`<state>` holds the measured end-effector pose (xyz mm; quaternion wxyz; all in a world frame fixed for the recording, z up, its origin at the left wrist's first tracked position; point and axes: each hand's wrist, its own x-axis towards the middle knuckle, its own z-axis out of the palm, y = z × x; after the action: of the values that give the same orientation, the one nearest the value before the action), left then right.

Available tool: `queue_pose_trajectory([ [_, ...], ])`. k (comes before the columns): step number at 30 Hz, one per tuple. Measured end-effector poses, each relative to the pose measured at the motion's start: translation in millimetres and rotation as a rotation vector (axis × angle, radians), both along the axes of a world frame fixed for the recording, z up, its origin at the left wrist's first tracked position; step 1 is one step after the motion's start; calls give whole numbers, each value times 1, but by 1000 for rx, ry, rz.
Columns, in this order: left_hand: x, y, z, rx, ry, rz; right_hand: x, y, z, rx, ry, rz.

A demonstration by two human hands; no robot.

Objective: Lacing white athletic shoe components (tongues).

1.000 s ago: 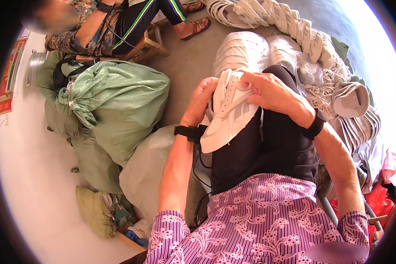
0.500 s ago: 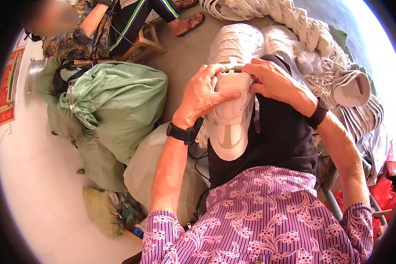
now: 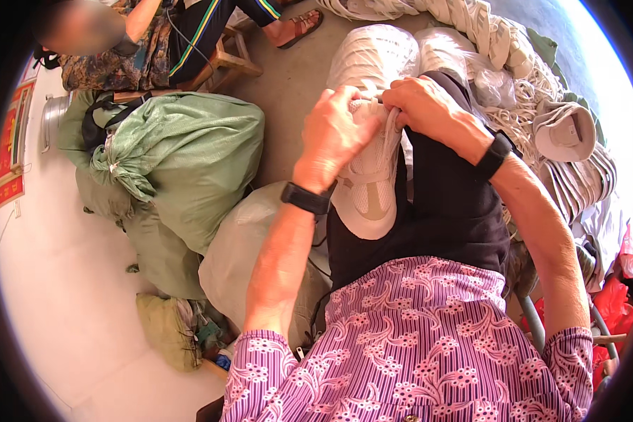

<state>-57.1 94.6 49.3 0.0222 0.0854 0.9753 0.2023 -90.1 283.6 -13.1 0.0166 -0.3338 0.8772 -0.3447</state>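
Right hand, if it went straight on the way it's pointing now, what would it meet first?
The right hand would meet the white shoe first, since it is touching the shoe's far end; past that, the left hand seems next, though depth is unclear.

Bright scene, blown-out white glare at upper right, fisheye bending toward black edges.

Pale wall (image 3: 70,281), greyish floor (image 3: 299,77) — wooden stool (image 3: 233,65); glare (image 3: 612,77)
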Motion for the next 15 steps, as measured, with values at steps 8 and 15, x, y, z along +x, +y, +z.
queue_pose_trajectory([
  [8, -4, -54, -37, 507, -359, 211, 16, -22, 19, -3, 49, -99],
  [15, 1, -55, -49, 403, 11, 105, 25, -41, 28, -41, 63, -125],
])
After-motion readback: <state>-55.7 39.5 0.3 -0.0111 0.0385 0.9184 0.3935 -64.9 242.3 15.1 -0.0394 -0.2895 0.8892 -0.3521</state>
